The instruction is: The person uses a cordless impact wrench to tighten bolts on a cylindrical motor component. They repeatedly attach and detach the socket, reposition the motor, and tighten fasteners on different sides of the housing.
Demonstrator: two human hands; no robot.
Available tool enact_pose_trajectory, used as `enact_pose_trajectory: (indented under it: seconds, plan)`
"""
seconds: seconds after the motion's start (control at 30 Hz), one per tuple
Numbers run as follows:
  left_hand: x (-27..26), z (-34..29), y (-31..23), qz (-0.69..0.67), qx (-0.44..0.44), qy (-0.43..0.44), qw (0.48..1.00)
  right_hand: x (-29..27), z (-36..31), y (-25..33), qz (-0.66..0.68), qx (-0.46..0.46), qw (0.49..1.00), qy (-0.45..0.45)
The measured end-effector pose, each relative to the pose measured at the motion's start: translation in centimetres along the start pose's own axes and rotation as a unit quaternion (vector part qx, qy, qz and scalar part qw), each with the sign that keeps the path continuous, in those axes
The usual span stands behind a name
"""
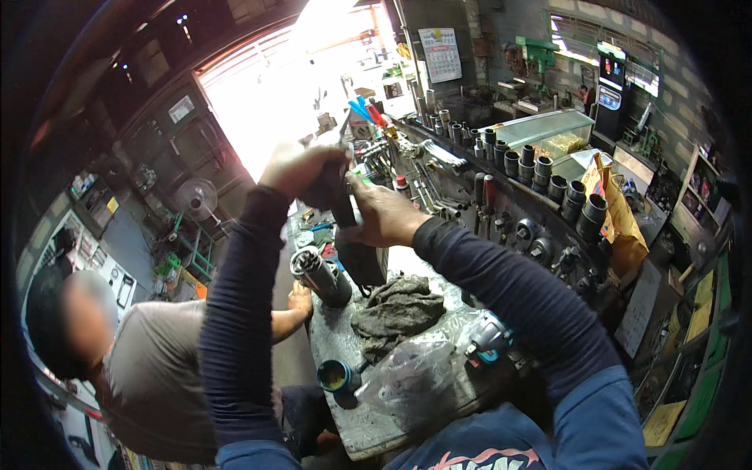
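Both my arms reach out over the workbench. My left hand (301, 171), a little blurred, is closed at the top of a dark, upright, box-like thing (362, 262). Lower down its right side, my right hand (386, 211) wraps round the same thing. Its exact kind does not show, and my fingers hide part of it. A grey-black rag (397, 312) lies crumpled on the bench just below. To the left stands a dark cylinder (323, 278) with metal pieces showing in its top. Nearer me are an open blue-rimmed can (335, 377) and a clear plastic bag (411, 374).
A co-worker (160, 368) is at the left, one hand (299, 300) at the bench edge (342, 439). A power tool (489, 335) lies at the bench's right. Sockets (540, 174) line a rack along the right, with wrenches (427, 188) beside it. A fan (197, 197) stands farther back.
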State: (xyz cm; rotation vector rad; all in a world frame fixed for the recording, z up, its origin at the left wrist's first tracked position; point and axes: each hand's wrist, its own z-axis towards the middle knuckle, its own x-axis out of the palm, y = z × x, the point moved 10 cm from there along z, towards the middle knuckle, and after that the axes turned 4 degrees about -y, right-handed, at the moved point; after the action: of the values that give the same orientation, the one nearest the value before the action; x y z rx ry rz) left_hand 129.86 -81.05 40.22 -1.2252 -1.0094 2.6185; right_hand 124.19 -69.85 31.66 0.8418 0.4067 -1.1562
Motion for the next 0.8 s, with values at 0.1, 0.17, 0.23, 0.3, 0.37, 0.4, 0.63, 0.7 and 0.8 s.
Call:
enact_pose_trajectory:
  seconds: [0.1,0.17,0.23,0.3,0.37,0.4,0.63,0.7,0.8]
  plan:
    - [-4.0,-2.5,-9.6,-0.019,0.048,0.021,0.998,-3.4,0.4,3.2,0.105,0.093,0.982,-0.126]
    - [-6.3,-5.3,-17.2,0.078,0.163,0.031,0.983,-7.6,-0.4,5.8,0.16,0.088,0.957,-0.226]
    - [-9.5,-7.4,-21.9,0.058,0.156,-0.031,0.986,-13.1,-1.0,10.5,0.1,-0.106,0.953,-0.264]
    - [-13.4,-10.4,-26.1,0.094,0.204,-0.201,0.953,-18.2,-3.2,13.5,0.12,-0.242,0.928,-0.257]
    - [-11.6,-11.1,-27.7,0.133,0.211,-0.163,0.955,-21.4,-5.5,12.8,0.248,-0.147,0.939,-0.186]
    - [-10.7,-11.3,-27.9,0.155,0.205,-0.144,0.956,-22.6,-7.2,11.8,0.309,-0.054,0.935,-0.164]
    - [-0.3,-18.1,-35.4,0.172,0.593,-0.124,0.777,-28.0,-22.2,6.9,0.532,0.194,0.813,-0.137]
    - [2.9,-19.9,-36.0,0.165,0.584,-0.188,0.772,-29.9,-26.9,5.3,0.479,0.164,0.851,-0.142]
    - [7.8,-21.4,-34.6,0.168,0.575,-0.189,0.778,-32.3,-34.7,1.2,0.481,0.205,0.837,-0.162]
